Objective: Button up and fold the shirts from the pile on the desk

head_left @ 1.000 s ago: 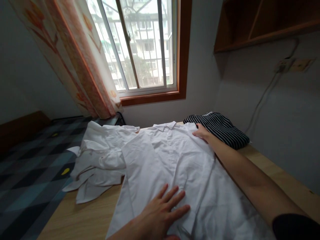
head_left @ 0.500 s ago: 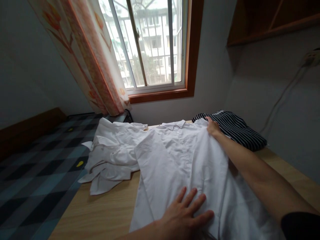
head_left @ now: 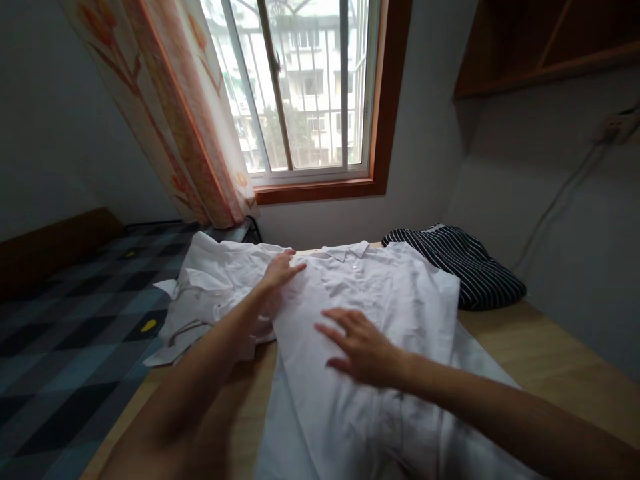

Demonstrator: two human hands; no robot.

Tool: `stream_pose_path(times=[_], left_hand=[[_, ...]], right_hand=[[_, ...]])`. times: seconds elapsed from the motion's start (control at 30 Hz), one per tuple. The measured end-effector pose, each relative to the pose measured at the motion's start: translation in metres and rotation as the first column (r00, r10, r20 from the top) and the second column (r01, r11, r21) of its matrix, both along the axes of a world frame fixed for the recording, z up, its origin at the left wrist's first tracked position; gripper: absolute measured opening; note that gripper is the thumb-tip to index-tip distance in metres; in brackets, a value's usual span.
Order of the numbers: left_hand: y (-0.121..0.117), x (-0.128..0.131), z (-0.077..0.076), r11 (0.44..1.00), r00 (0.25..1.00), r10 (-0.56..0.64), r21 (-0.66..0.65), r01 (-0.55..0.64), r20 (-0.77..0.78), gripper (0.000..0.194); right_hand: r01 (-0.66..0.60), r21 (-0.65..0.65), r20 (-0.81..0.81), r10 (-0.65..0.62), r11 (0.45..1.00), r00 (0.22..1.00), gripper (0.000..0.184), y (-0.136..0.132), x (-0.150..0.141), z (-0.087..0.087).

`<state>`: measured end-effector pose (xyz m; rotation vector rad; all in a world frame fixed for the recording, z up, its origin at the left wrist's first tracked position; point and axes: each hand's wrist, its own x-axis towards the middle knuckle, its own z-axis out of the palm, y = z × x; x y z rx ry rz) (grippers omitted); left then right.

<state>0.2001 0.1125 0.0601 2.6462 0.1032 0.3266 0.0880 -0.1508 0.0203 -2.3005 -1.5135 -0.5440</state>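
Observation:
A white button-up shirt [head_left: 345, 413] lies spread on the wooden table, its collar toward the window. My left hand [head_left: 280, 270] is at the shirt's left shoulder, thumb apart from the stretched fingers; whether it presses on the cloth I cannot tell. Over the middle of the shirt front is my right hand [head_left: 361, 345], fingers spread and slightly blurred, with nothing in it. A second white garment [head_left: 210, 283] lies crumpled to the left, partly behind my left forearm.
Black clothing with white stripes [head_left: 470, 270] lies folded at the back right of the table [head_left: 560, 360]. A checked bed cover [head_left: 75, 347] borders the table on the left. Beyond stand a window [head_left: 305, 93] and a flowered curtain [head_left: 175, 120].
My left hand has gone from the lower shirt front up to its left shoulder. My right hand has let go of the right shoulder and come down over the middle.

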Motion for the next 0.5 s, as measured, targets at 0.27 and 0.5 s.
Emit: stream_pose_path(times=[0.27, 0.5], left_hand=[[0.023, 0.04, -0.026, 0.993, 0.967, 0.085, 0.105, -0.061, -0.241, 0.08], [0.018, 0.054, -0.025, 1.0, 0.971, 0.01, -0.006, -0.012, -0.238, 0.078]], right_hand=[[-0.448, -0.23, 0.06, 0.472, 0.864, 0.88, 0.049, 0.058, -0.08, -0.01], [-0.487, -0.261, 0.049, 0.516, 0.833, 0.855, 0.036, 0.067, -0.076, -0.025]])
